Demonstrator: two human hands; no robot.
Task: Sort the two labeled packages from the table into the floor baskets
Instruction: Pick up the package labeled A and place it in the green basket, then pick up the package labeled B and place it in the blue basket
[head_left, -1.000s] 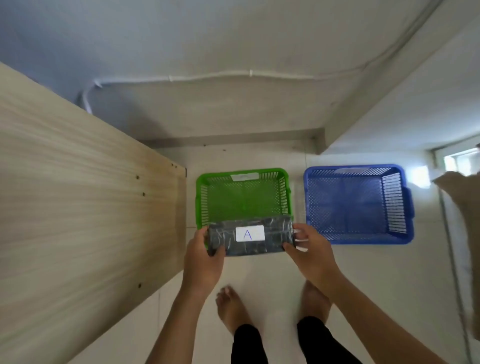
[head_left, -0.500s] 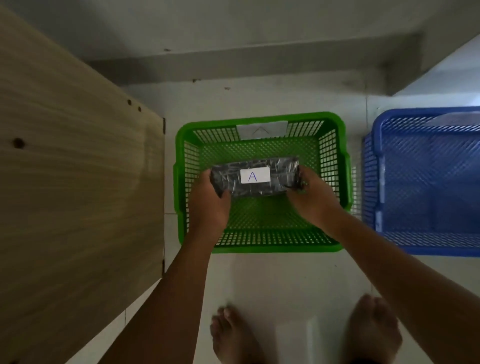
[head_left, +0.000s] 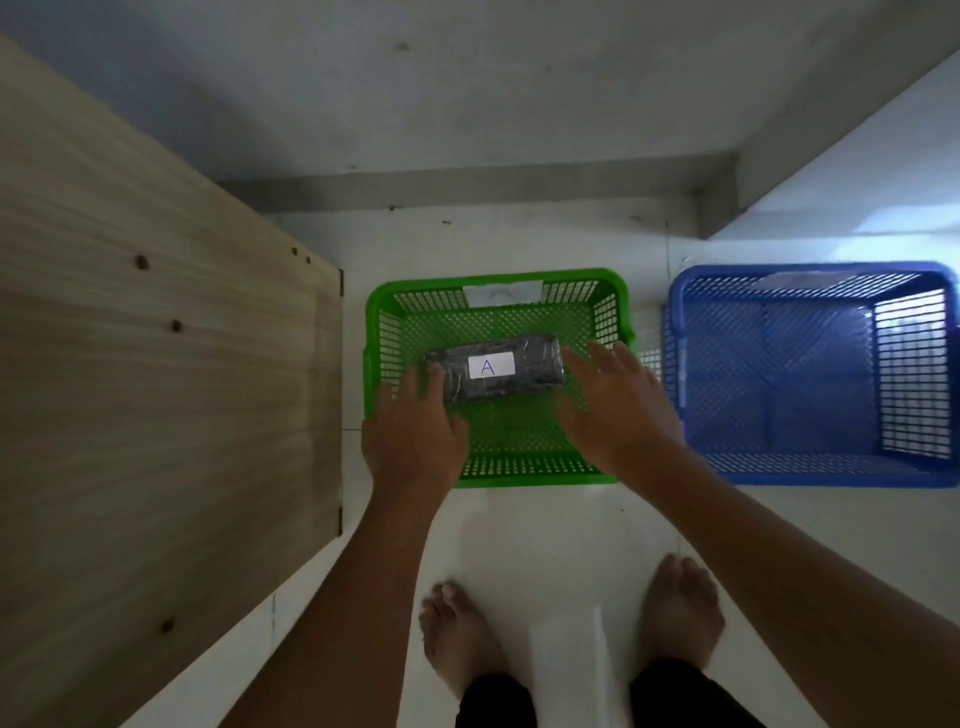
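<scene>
A dark wrapped package (head_left: 524, 376) with a white label reading "A" lies inside the green floor basket (head_left: 376, 332). My left hand (head_left: 410, 441) hovers over the basket's near left corner, fingers apart, its fingertips beside the package's left end. My right hand (head_left: 618, 410) is spread open over the basket's right side, just off the package's right end. Neither hand holds anything. The blue basket (head_left: 810, 478) stands to the right with nothing visible in it. The second package is not in view.
The wooden table (head_left: 156, 389) fills the left side, its edge next to the green basket. A grey wall and skirting run behind the baskets. My bare feet (head_left: 571, 623) stand on the white tiled floor in front of the baskets.
Both hands carried the package down over the green basket, then let go of it. It now rests in the basket and my hands have drawn back with fingers spread.
</scene>
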